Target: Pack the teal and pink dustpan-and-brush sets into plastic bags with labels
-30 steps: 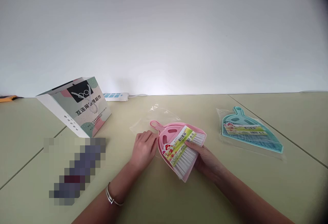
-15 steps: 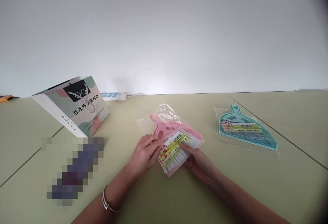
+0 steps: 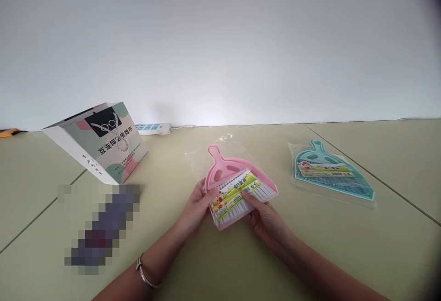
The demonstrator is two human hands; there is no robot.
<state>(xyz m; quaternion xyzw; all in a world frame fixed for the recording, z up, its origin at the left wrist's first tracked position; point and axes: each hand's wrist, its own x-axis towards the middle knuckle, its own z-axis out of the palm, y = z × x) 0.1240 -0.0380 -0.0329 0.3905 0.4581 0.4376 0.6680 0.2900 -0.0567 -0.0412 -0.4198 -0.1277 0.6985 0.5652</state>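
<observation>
A pink dustpan and brush set [image 3: 227, 167] in a clear plastic bag [image 3: 196, 158] is held up over the table, its handle pointing away from me. A printed card label [image 3: 237, 194] lies across the white bristles. My left hand [image 3: 199, 207] grips the set's left edge, thumb on the front and fingers behind. At the lower right edge, my right hand [image 3: 267, 220] is closed on it too, thumb pressed on the label. Off to the right, a teal dustpan and brush set [image 3: 320, 157] lies flat in its own clear bag.
A printed paper gift bag [image 3: 113, 149] with rope handles leans at the left. Behind it a white power strip [image 3: 155, 129] lies along the wall. A blurred-out dark object [image 3: 110, 223] is at the front left, and an orange item [image 3: 8, 132] at the far left edge.
My left hand has gone from pinching at the front of the package to gripping its left edge. The pink set has tilted and shifted slightly up and right.
</observation>
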